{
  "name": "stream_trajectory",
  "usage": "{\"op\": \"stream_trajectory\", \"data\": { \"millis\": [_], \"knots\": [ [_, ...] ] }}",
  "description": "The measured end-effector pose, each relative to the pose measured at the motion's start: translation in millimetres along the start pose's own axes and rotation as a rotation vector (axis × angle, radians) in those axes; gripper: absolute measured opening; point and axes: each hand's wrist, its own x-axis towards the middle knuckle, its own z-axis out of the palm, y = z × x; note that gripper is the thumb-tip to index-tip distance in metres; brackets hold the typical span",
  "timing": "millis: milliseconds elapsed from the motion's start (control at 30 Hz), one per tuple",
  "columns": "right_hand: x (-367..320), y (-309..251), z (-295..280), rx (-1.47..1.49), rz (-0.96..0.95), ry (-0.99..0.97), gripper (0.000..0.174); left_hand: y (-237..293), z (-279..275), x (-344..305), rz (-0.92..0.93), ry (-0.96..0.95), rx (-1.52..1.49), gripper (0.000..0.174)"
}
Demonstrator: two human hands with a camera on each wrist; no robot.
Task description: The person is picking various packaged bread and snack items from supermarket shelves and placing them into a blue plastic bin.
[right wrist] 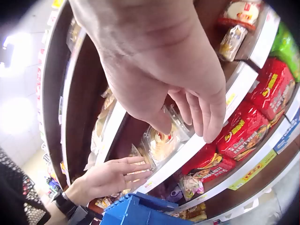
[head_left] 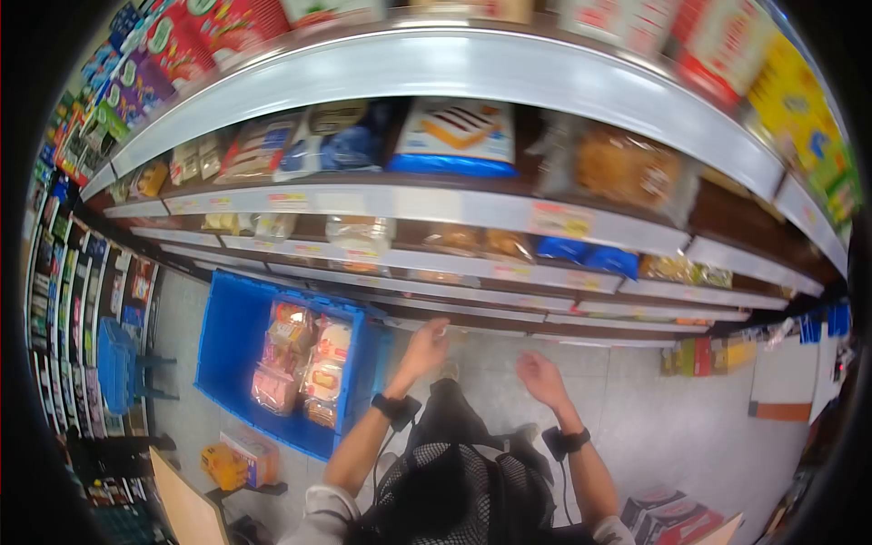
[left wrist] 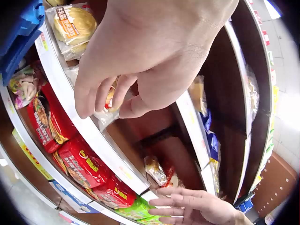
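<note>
My left hand [head_left: 425, 352] reaches toward the lower shelves, just right of a blue crate [head_left: 227, 341]. Its fingers are relaxed; in the left wrist view a clear-wrapped bread pack [left wrist: 108, 117] on a shelf shows behind them. My right hand [head_left: 542, 377] hangs in front of the same shelving with loosely bent fingers and holds nothing. Past its fingertips, the right wrist view shows wrapped bread [right wrist: 164, 143] on a shelf. Inside the crate lie several packs of bread, among them a pink pack [head_left: 274, 389] and a white-and-red pack [head_left: 333, 341].
Red instant noodle packs [left wrist: 82, 161] fill a shelf below the bread. Higher up sit a blue-and-white cake pack [head_left: 454, 136] and a large bread bag [head_left: 627, 173]. A blue stool [head_left: 116, 363] stands left of the crate, and boxes [head_left: 668, 518] lie at lower right.
</note>
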Motion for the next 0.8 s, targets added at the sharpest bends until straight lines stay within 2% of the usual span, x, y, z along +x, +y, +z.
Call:
{"op": "stream_trajectory", "data": {
  "millis": [67,133,167,200,233,300,367,400,500,533,567,667,700,767,800],
  "knots": [
    [47,-18,25,-0.033,-0.117,0.073,0.051,-13,-26,34,0.002,0.063,0.076,0.044],
    [87,-65,39,-0.067,0.028,0.04,0.057,-29,-41,66,-0.017,0.154,0.139,0.045],
    [108,-67,52,-0.069,0.031,0.014,0.057,-45,-44,84,0.006,0.227,0.151,0.044],
    [128,-59,65,-0.134,-0.004,0.12,0.057,-44,-54,94,-0.013,0.235,0.15,0.044],
    [144,-57,75,-0.199,-0.041,0.23,0.058,-40,-65,103,-0.012,0.173,0.18,0.045],
    [170,-54,84,-0.172,-0.1,0.196,0.055,-41,-76,119,-0.016,0.109,0.204,0.045],
    [185,-48,92,-0.14,-0.149,0.166,0.052,-66,-75,130,0.129,0.12,0.315,0.041],
    [190,-43,95,-0.123,-0.156,0.16,0.049,-81,-71,134,0.109,0.104,0.197,0.038],
    [199,-43,105,-0.109,-0.129,0.131,0.04,-98,-74,144,0.12,0.026,0.106,0.04],
    [205,-35,110,-0.181,-0.146,0.194,0.038,-91,-78,145,0.007,-0.069,0.097,0.046],
    [211,-26,115,-0.249,-0.16,0.26,0.036,-84,-82,146,0.0,-0.062,0.095,0.046],
    [207,-39,120,-0.28,-0.149,0.241,0.035,-79,-84,144,-0.065,-0.246,-0.016,0.06],
    [208,-37,121,-0.306,-0.163,0.242,0.035,-76,-86,144,-0.073,-0.253,-0.019,0.06],
    [221,12,126,0.119,-0.126,0.254,0.035,-75,-82,137,-0.01,-0.24,0.167,0.06],
    [212,-9,128,-0.006,-0.125,0.25,0.037,-81,-77,135,-0.031,-0.175,0.025,0.057]
  ]
}}
